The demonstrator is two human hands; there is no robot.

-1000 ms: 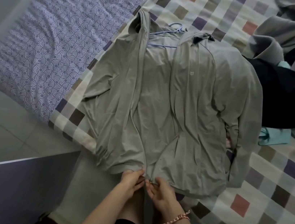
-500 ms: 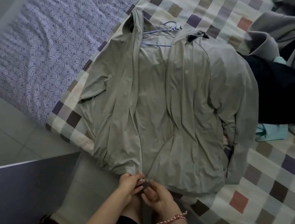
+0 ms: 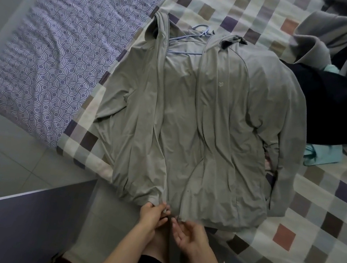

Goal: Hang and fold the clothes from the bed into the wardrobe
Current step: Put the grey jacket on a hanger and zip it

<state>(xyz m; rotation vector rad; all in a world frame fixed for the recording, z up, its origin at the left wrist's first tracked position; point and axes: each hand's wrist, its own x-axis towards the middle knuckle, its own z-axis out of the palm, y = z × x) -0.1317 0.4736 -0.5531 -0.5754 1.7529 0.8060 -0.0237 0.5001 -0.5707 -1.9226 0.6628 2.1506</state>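
Jacket (image 3: pixel 202 124) flat on the bed (image 3: pixel 303 216) just beyond the left hand (image 3: pixel 152 214) and right hand (image 3: pixel 191 237), hem meeting both, hanger (image 3: pixel 194 38) in its far collar; clothes heap (image 3: pixel 332 104) far right, panel (image 3: pixel 9 231) near left

quilt (image 3: pixel 323 219): checked in cream, grey, purple, brown and salmon, spread across the right | sheet (image 3: pixel 55 59): purple with white arcs, rumpled, bare to the left of the quilt's edge | floor (image 3: pixel 7 163): pale grey tiles, lower left | panel (image 3: pixel 9 231): lilac-grey board with a white top edge, bottom-left corner
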